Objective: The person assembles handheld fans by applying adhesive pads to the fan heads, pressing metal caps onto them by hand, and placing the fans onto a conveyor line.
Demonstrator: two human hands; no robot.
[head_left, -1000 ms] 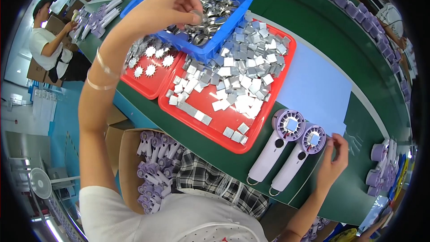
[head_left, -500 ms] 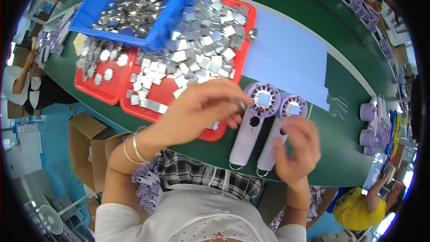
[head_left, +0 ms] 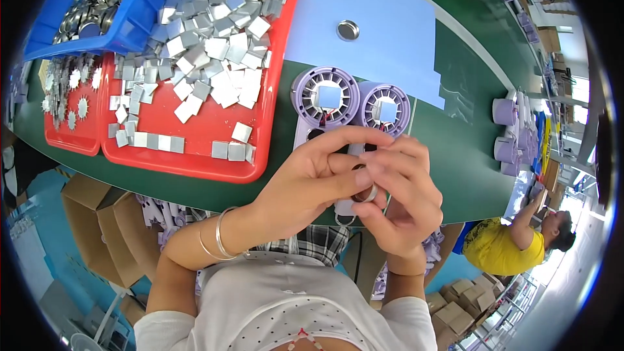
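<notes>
L hand [head_left: 315, 175] & R hand [head_left: 409, 195] have been brought together; metal cap [head_left: 368, 194] is now pinched betw. both hands' nearly closed fingers, over lilac handheld fans [head_left: 298, 131]. 2nd cap [head_left: 348, 30] now left lying on blue sheet [head_left: 396, 45].

1. White top [head_left: 260, 289], short-sleeved, with small dark dots scattered across the upper chest.
2. Slim, shiny silver-coloured bangle [head_left: 219, 233] around the wrist of the bare left hand [head_left: 322, 179] (one loop or two, hard to tell).
3. Bare right hand [head_left: 409, 198].
4. Necklace [head_left: 303, 334] with red and pale pieces.
5. Black-and-white plaid garment [head_left: 330, 240] at the waist.
</notes>
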